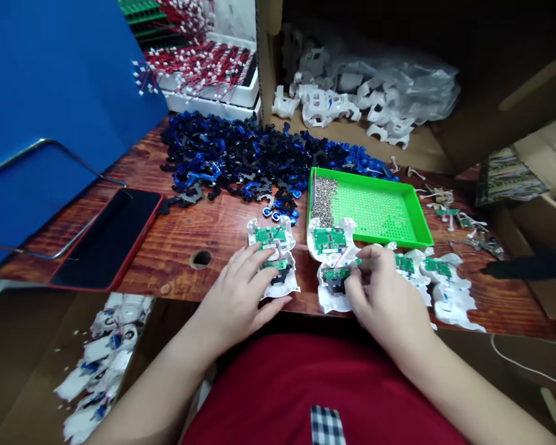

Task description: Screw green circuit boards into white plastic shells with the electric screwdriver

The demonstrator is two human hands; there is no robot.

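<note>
My left hand (241,290) lies with its fingers stretched over a white plastic shell with green circuit boards (272,241) at the near edge of the wooden table (204,225). My right hand (383,289) has its fingers curled and pinched on the lower green board of a second white shell (332,244) just to the right. What the fingertips pinch is too small to make out. Two more white shells with green boards (438,278) lie to the right of that hand.
A green tray (380,213) holds a heap of small screws (324,201). Behind lie a pile of blue and black plastic parts (241,154), white shells in a cardboard box (343,105), and red wires with white plugs (204,62). A red-cased phone (109,238) lies left. Assembled white parts (102,358) sit low left.
</note>
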